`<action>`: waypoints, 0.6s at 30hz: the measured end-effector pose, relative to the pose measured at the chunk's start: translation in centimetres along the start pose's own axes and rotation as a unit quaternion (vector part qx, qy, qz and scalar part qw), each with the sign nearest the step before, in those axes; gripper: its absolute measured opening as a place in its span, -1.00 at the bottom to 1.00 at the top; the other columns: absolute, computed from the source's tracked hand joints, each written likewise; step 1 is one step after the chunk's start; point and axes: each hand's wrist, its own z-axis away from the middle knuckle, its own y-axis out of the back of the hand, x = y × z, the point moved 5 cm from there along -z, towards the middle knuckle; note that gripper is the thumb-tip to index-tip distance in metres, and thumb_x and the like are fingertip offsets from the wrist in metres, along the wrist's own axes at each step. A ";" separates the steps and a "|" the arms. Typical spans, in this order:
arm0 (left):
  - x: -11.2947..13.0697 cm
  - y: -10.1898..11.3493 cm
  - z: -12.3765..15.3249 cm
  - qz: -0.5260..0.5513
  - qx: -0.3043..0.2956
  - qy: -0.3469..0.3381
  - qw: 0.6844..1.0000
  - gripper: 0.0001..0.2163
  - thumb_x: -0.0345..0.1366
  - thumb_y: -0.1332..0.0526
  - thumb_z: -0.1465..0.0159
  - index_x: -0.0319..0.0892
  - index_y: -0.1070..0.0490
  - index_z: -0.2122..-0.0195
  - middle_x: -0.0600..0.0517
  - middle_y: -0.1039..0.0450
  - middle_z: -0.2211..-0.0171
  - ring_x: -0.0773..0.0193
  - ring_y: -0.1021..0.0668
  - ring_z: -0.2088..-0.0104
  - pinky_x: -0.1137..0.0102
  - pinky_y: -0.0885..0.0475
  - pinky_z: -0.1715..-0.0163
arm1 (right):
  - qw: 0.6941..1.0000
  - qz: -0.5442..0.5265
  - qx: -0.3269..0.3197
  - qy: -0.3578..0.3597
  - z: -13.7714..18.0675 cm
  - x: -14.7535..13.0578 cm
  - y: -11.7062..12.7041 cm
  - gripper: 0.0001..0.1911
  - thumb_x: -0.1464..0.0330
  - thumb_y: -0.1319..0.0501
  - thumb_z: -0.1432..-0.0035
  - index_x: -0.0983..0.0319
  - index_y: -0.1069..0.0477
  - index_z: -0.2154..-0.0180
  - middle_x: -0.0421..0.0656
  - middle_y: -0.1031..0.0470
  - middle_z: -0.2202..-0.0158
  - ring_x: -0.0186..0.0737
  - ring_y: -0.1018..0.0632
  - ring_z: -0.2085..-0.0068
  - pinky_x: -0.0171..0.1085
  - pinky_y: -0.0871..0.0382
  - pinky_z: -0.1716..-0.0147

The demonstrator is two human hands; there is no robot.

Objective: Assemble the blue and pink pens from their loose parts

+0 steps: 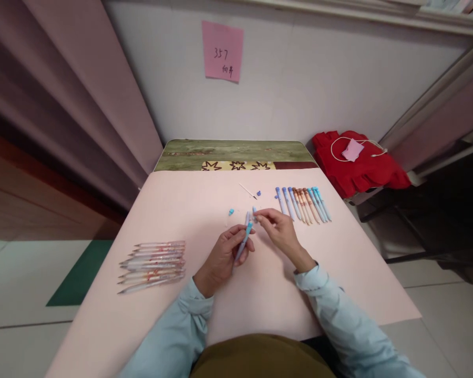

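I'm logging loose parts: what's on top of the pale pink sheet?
On the sheet: whitish pens at left, blue and brown pens at right, a thin white stick and small blue pieces near centre. Anything beneath the left hand, right hand and sleeves is hidden.

a white wall (307, 79) stood behind the table (173, 205); a mauve curtain (74, 63) hung left; the floor (19, 294) was tiled.

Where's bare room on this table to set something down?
Bare: beyond the pale pens, left of the turquoise piece; also between the right pen row and right sleeve. Crowded: around the left hand and its pen, right hand, thin white rod and small blue bits.
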 end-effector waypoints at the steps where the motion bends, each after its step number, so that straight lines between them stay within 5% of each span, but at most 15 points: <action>1: 0.2 0.1 0.0 0.010 0.000 -0.009 1.000 -0.77 -0.16 -0.22 -0.30 -0.23 -0.44 0.17 0.03 -0.49 0.51 0.51 -0.29 0.75 0.55 -0.03 0.77 | 0.996 0.085 -0.013 0.039 -1.0 -0.7 -0.5 -0.79 0.28 -0.19 -0.27 0.16 -0.57 0.15 -0.11 -0.58 0.20 -0.19 -0.53 0.25 -0.24 -0.38 0.20; 5: 0.7 0.5 0.1 0.042 0.007 -0.033 0.999 -0.78 -0.17 -0.22 -0.29 -0.24 -0.45 0.19 0.04 -0.48 0.52 0.51 -0.28 0.76 0.55 -0.02 0.78 | 0.934 0.298 -0.120 0.157 -4.6 -1.6 -4.7 -0.69 0.46 -0.18 -0.24 0.17 -0.53 0.01 -0.08 -0.58 0.07 -0.13 -0.51 0.04 -0.20 -0.28 0.02; 10: 0.9 0.9 0.1 0.055 -0.007 -0.053 0.997 -0.76 -0.16 -0.20 -0.29 -0.25 -0.46 0.18 0.03 -0.47 0.53 0.49 -0.29 0.76 0.55 -0.01 0.79 | 0.877 0.366 -0.246 0.189 -5.7 -0.5 -8.3 -0.80 0.47 -0.23 -0.20 0.21 -0.57 0.15 -0.06 -0.61 0.17 -0.10 -0.51 0.04 -0.16 -0.22 -0.02; 14: 0.9 0.7 0.1 0.050 -0.005 -0.056 0.997 -0.73 -0.12 -0.20 -0.29 -0.25 -0.46 0.18 0.04 -0.47 0.53 0.49 -0.28 0.75 0.55 -0.02 0.78 | 0.931 0.301 -0.160 0.133 -5.0 -0.7 -6.6 -0.84 0.40 -0.21 -0.24 0.21 -0.52 0.15 -0.06 -0.60 0.23 -0.11 -0.55 0.12 -0.14 -0.30 0.03; 16: 0.8 0.6 0.1 0.030 0.006 -0.056 0.998 -0.73 -0.11 -0.21 -0.30 -0.25 -0.46 0.19 0.04 -0.47 0.52 0.50 -0.27 0.74 0.55 -0.01 0.78 | 0.982 0.169 -0.058 0.058 -4.2 -0.5 -4.5 -0.81 0.31 -0.22 -0.24 0.20 -0.46 0.11 -0.12 -0.58 0.28 -0.16 -0.58 0.23 -0.18 -0.40 0.17; 18: 0.6 0.5 0.1 0.005 0.016 -0.052 0.999 -0.72 -0.11 -0.22 -0.30 -0.25 -0.45 0.17 0.03 -0.49 0.52 0.51 -0.28 0.74 0.56 -0.02 0.78 | 1.000 -0.012 0.008 -0.028 -2.9 0.2 -2.8 -0.77 0.21 -0.24 -0.22 0.19 -0.42 0.15 -0.18 -0.55 0.35 -0.21 -0.59 0.33 -0.24 -0.46 0.31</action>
